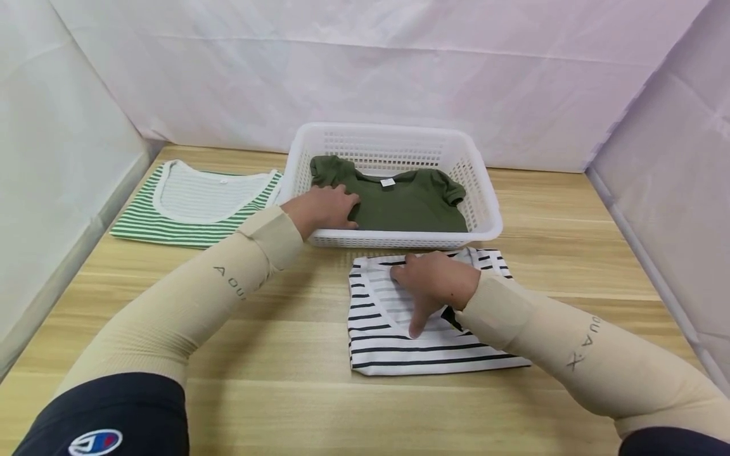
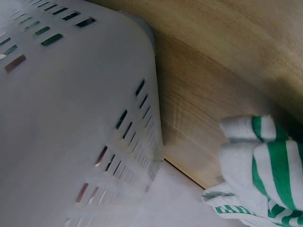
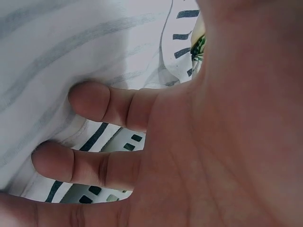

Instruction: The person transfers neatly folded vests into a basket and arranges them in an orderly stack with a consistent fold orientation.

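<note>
Sleeved arms (image 1: 171,323) extend forward; right fingers (image 3: 90,101), spread, touch black-striped shirt (image 1: 410,354).

Both arms wear snug beige sleeves, the left one (image 1: 154,329) and the right one (image 1: 593,354) alike, finely ribbed toward the near end and finished at the far end with a wide, boxy cuff. Dark capital letters, only partly readable, run along each forearm. At the near left, a navy outer sleeve (image 1: 120,405) carries an oval logo (image 1: 95,443) in white, blue and red; at the near right, a dark sleeve edge (image 1: 673,441) shows. The left hand (image 1: 327,208) and right hand (image 1: 436,278) are gloveless.
</note>
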A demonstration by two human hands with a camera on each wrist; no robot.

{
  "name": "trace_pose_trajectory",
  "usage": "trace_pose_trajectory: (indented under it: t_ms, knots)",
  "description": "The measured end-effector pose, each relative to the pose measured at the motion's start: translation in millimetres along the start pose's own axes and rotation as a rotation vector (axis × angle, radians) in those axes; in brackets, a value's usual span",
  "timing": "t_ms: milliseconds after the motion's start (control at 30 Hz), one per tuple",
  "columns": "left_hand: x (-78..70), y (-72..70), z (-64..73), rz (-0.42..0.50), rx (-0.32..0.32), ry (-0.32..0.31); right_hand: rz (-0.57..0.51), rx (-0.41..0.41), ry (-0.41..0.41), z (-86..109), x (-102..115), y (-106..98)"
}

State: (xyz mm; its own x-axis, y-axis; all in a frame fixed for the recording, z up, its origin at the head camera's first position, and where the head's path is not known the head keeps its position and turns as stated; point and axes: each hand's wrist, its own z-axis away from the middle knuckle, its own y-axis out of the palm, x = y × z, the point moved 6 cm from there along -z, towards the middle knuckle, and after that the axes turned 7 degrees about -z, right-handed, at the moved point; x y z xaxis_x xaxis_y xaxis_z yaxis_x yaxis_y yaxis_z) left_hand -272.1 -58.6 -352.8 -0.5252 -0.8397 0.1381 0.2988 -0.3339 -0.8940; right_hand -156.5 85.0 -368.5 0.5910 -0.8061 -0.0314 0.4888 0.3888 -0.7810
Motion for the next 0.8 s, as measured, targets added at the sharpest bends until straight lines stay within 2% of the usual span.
trace_pose_trajectory:
  t_ms: [200,433,800]
  knots:
    - [-0.7,1.1,-0.7,0.004,-0.01,0.007,0.024,-0.017,-0.011,-1.0,2.2,-2.3]
    - [-0.8,0.1,-2.8,0.002,-0.013,0.005,0.033,0.003,0.007,-2.5,1.5,-2.8]
    - [2.2,2.7,-3.6,-0.005,0.008,-0.001,0.04,-0.019,-0.003,-3.3,3.2,-3.0]
